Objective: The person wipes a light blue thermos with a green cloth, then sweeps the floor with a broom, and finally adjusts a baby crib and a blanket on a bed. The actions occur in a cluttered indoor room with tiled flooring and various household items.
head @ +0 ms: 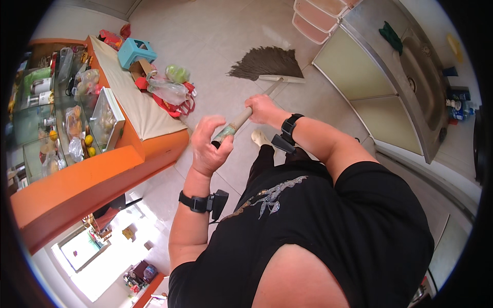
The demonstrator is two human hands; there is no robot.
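Observation:
A mop with a dark grey string head [269,61] lies spread on the tiled floor ahead of me. A pale clamp bar [282,79] joins the strings to a long handle [241,118] that slopes up towards me. My right hand [264,108] is wrapped around the handle's middle. At the upper end, my left hand [211,144] holds the greenish worn grip [226,133] loosely between thumb and palm. Its upper fingers are lifted and blurred. Both wrists wear black straps with small devices.
An orange counter [165,152] with glass shelves of food stands on the left. Beside it on the floor are a light-blue plastic stool [136,53] and plastic bags [169,90]. On the right are a sink cabinet [354,73] with a steel basin [420,77] and a tiered plastic rack [316,19].

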